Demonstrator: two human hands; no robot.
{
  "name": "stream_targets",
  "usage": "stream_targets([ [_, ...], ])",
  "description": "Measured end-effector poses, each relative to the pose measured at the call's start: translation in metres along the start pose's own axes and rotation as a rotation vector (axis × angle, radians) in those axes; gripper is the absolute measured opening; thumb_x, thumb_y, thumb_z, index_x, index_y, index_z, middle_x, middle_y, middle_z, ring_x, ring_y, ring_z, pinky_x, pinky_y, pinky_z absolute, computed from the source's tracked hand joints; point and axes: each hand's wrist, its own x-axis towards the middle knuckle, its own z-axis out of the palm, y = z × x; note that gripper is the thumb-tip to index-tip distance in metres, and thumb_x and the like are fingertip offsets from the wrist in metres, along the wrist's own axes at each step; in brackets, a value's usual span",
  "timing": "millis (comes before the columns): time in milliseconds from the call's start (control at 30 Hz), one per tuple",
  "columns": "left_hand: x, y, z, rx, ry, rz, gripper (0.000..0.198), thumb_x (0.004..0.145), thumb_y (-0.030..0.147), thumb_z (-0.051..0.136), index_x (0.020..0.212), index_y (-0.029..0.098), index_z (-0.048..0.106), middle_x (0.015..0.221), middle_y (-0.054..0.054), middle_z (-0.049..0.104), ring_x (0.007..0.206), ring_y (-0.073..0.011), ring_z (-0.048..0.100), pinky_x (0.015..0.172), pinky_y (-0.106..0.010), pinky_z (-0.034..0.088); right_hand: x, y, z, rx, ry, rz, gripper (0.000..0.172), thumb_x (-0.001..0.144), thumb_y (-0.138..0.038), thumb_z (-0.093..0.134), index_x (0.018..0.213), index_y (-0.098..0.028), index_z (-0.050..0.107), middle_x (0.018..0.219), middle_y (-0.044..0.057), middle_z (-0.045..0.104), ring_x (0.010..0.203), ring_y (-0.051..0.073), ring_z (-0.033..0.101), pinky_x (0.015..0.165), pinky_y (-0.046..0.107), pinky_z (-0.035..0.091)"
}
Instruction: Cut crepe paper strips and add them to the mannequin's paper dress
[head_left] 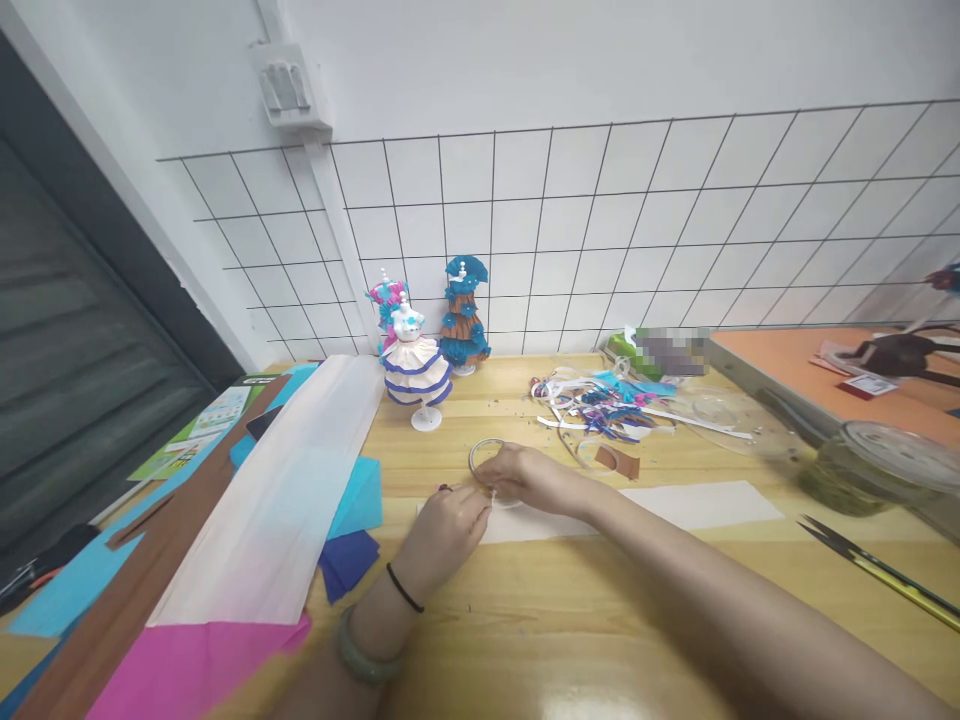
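Close together over a pale paper strip (705, 505), my two hands meet near the middle of the table. My left hand (452, 518) has its fingers pinched together; what is between them is too small to make out. Bent over from the right, my right hand (534, 480) has closed fingers at a thin greyish ring-shaped thing (487, 443), partly hidden by them. Beneath the hands part of the strip is covered. Behind them stands a small dress-form figure (416, 365) in a tiered white skirt with blue edging.
Left lie crepe paper sheets: white (277, 500), brown (161, 530), pink (202, 665) and blue (358, 495). Paper scraps (615, 405) are heaped at the back right. Scissors (862, 560) and a ribbon spool (874, 470) lie right. A blue-and-brown figure (463, 320) stands near the wall.
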Motion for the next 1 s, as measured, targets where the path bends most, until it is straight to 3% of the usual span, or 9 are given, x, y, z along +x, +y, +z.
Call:
stream_targets([
  [167, 0.001, -0.001, -0.001, -0.011, 0.035, 0.023, 0.021, 0.086, 0.013, 0.040, 0.075, 0.018, 0.057, 0.076, -0.003, 0.063, 0.072, -0.0152, 0.058, 0.064, -0.028, 0.042, 0.008, -0.006, 0.000, -0.140, -0.137, -0.094, 0.016, 0.082, -0.011, 0.050, 0.079, -0.018, 0.064, 0.073, 0.002, 0.061, 0.078, 0.016, 0.050, 0.075, 0.028, 0.037],
  [333, 0.001, -0.001, -0.001, -0.008, 0.025, 0.026, 0.019, 0.085, 0.011, 0.042, 0.074, 0.018, 0.057, 0.078, -0.003, 0.063, 0.072, -0.0155, 0.058, 0.064, -0.028, 0.042, 0.008, -0.002, 0.002, -0.213, -0.145, -0.103, 0.023, 0.079, -0.005, 0.048, 0.087, -0.019, 0.064, 0.077, 0.002, 0.063, 0.078, 0.016, 0.050, 0.072, 0.026, 0.037],
  [600, 0.000, -0.001, 0.001, 0.013, -0.008, -0.008, 0.019, 0.085, 0.012, 0.042, 0.074, 0.017, 0.057, 0.075, -0.004, 0.063, 0.073, -0.0166, 0.059, 0.066, -0.029, 0.042, 0.009, 0.002, 0.006, -0.282, -0.036, -0.037, 0.025, 0.071, 0.001, 0.044, 0.069, -0.018, 0.060, 0.065, -0.001, 0.057, 0.065, 0.013, 0.049, 0.061, 0.022, 0.035],
  [700, -0.001, -0.001, 0.001, -0.019, -0.015, -0.025, 0.018, 0.084, 0.011, 0.044, 0.074, 0.016, 0.058, 0.076, -0.004, 0.064, 0.074, -0.0168, 0.059, 0.068, -0.029, 0.042, 0.009, 0.009, 0.001, -0.294, 0.035, 0.019, 0.022, 0.077, -0.006, 0.047, 0.082, -0.020, 0.064, 0.075, 0.001, 0.063, 0.071, 0.014, 0.054, 0.066, 0.023, 0.039],
  [833, 0.000, 0.000, -0.001, -0.139, 0.018, -0.077, 0.017, 0.083, 0.011, 0.046, 0.074, 0.016, 0.059, 0.076, -0.003, 0.064, 0.076, -0.0155, 0.058, 0.070, -0.027, 0.041, 0.006, 0.028, -0.017, -0.338, 0.241, 0.176, 0.026, 0.083, -0.016, 0.045, 0.104, -0.018, 0.060, 0.084, 0.007, 0.065, 0.080, 0.020, 0.058, 0.073, 0.030, 0.041],
  [933, 0.002, 0.001, -0.002, -0.242, 0.068, -0.180, 0.017, 0.081, 0.013, 0.047, 0.072, 0.016, 0.061, 0.071, -0.002, 0.063, 0.071, -0.0142, 0.056, 0.067, -0.025, 0.040, -0.002, 0.030, -0.027, -0.355, 0.323, 0.225, 0.025, 0.080, -0.014, 0.049, 0.102, -0.016, 0.060, 0.093, 0.010, 0.063, 0.089, 0.022, 0.056, 0.079, 0.035, 0.040],
  [1000, 0.003, 0.001, -0.002, -0.309, 0.078, -0.268, 0.018, 0.080, 0.015, 0.048, 0.069, 0.016, 0.062, 0.064, -0.001, 0.060, 0.063, -0.0128, 0.053, 0.063, -0.024, 0.038, -0.009, 0.020, -0.026, -0.330, 0.291, 0.208, 0.018, 0.080, -0.016, 0.052, 0.095, -0.017, 0.062, 0.096, 0.009, 0.063, 0.089, 0.020, 0.057, 0.078, 0.032, 0.042],
])
